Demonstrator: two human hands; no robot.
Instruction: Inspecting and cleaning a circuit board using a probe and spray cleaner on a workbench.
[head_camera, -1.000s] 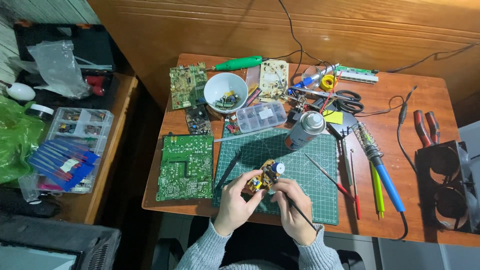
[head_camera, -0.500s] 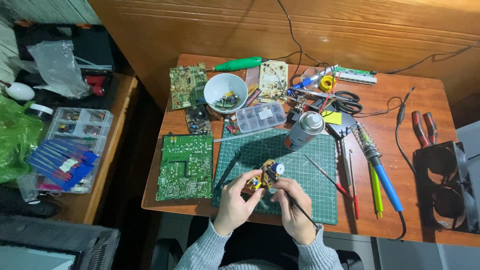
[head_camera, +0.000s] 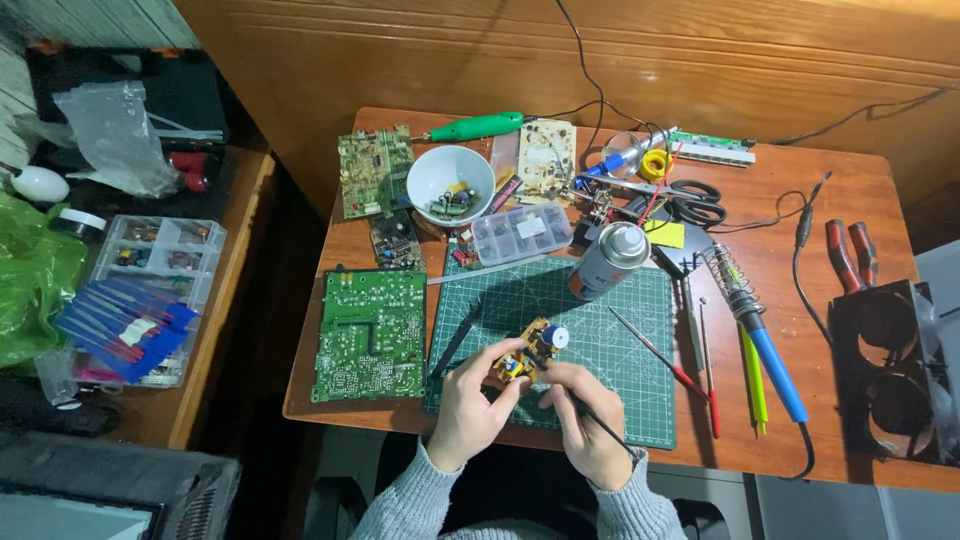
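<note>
Down at the lower middle of the frame, the left hand (head_camera: 470, 405) is closed round the near edge of a small yellow board (head_camera: 525, 357), fingers curled under it, holding it tilted just above the green mat (head_camera: 610, 340). The right hand (head_camera: 585, 420) sits right beside it, closed on a thin black tool (head_camera: 590, 415) gripped like a pen; the shaft runs back over the knuckles toward the lower right, and its tip meets the board between the two hands. So the board lies up and between them, touching the left fingers.

On the mat, above and to the right of the hands, a spray can (head_camera: 608, 260) lies on its side. Left of the mat lies a big green board (head_camera: 370, 333). Further up, a white bowl (head_camera: 450, 186) holds small parts, with a clear parts box (head_camera: 521, 233) just right of it and a green-handled driver (head_camera: 478, 127) above. To the right of the mat, a blue-handled soldering iron (head_camera: 765, 335) lies on the wooden table (head_camera: 840, 440), and red pliers (head_camera: 848, 252) lie near the right edge.
</note>
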